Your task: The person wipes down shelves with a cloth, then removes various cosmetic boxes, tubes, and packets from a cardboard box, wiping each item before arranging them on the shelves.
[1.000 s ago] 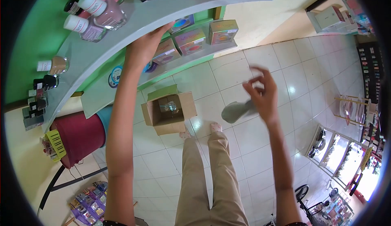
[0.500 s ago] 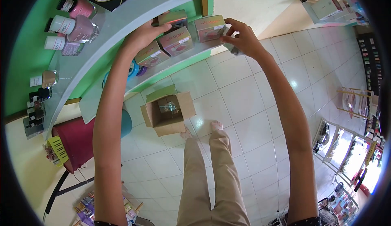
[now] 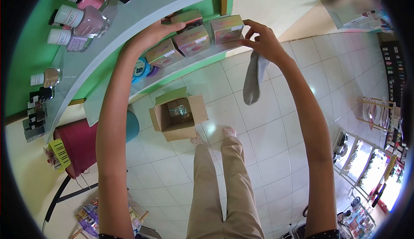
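Observation:
My left hand (image 3: 157,31) reaches over the lower shelf (image 3: 179,64), its fingers on a box (image 3: 189,18) at the back. Two more boxes stand in front, a middle one (image 3: 192,41) and a left one (image 3: 164,53). At the shelf's right end is another box (image 3: 227,29), with the fingertips of my right hand (image 3: 260,40) at its right side. A grey cloth (image 3: 254,79), like a sock, hangs down from my right hand, which is closed on it.
Nail polish bottles (image 3: 92,22) stand on the curved upper shelf (image 3: 112,30). Blue round items (image 3: 140,68) lie left of the boxes. An open cardboard carton (image 3: 199,109) sits on the tiled floor, near a maroon bin (image 3: 77,146) and a teal one (image 3: 132,126).
The grey cloth, bunched up under my right hand before, now hangs down at full length. The view has shifted slightly, while both hands stay near the same boxes.

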